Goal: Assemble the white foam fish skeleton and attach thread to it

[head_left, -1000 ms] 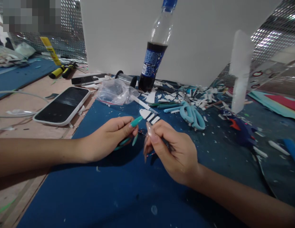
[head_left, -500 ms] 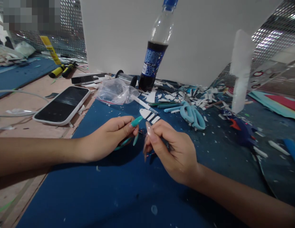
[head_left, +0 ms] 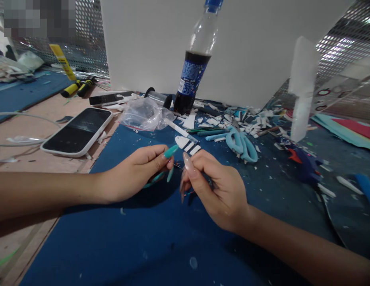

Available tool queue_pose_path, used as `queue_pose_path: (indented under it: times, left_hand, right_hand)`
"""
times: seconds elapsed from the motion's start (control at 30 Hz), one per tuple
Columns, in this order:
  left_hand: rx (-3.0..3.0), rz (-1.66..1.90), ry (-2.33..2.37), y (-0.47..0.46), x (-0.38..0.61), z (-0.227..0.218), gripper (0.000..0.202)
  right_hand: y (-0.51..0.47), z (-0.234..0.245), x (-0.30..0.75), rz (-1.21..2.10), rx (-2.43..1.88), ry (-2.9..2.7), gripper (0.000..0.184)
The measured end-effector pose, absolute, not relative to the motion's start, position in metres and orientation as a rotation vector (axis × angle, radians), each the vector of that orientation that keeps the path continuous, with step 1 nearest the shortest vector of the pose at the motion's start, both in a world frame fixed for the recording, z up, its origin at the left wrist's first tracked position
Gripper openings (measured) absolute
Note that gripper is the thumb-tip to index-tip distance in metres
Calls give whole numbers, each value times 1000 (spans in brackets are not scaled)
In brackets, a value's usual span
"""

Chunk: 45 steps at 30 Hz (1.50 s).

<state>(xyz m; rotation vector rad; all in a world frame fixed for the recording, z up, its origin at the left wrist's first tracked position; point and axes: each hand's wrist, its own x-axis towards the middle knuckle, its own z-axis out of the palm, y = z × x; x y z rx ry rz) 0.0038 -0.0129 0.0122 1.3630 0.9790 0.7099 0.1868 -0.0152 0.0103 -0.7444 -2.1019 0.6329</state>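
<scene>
Thin strand pinched between two hands; print on labels illegible

Clock centred on the hands. Left hand (head_left: 146, 171) closed, thumb and fingers pinching a thin strand (head_left: 178, 166); right hand (head_left: 219, 188) likewise, fingertips narrow on its other side. Strand spans the small gap at centre, above the blue tabletop (head_left: 128, 246). White cut pieces (head_left: 187, 145) lie just beyond, 12 o'clock. Bottle (head_left: 192, 77), farther at 12: blue label, fine white print, pale barcode-like patch; brand unreadable. Phone (head_left: 77, 133), 10 o'clock: screen dark, marks too faint. Blue scissors (head_left: 240, 145), 2 o'clock.
</scene>
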Motion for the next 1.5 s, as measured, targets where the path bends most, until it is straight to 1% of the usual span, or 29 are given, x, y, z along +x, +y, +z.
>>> queue_pose_path:
  times: [0.97, 1.13, 1.5]
  left_hand:
    - [1378, 690, 987, -14, 6, 13, 28]
    - [1356, 695, 925, -14, 3, 13, 26]
    - [1446, 718, 877, -13, 0, 11, 31]
  right_hand:
    - [-15, 9, 186, 625, -746, -2120, 29]
    - [-15, 9, 187, 618, -754, -2137, 28]
    - [-14, 8, 188, 606, -790, -2152, 28]
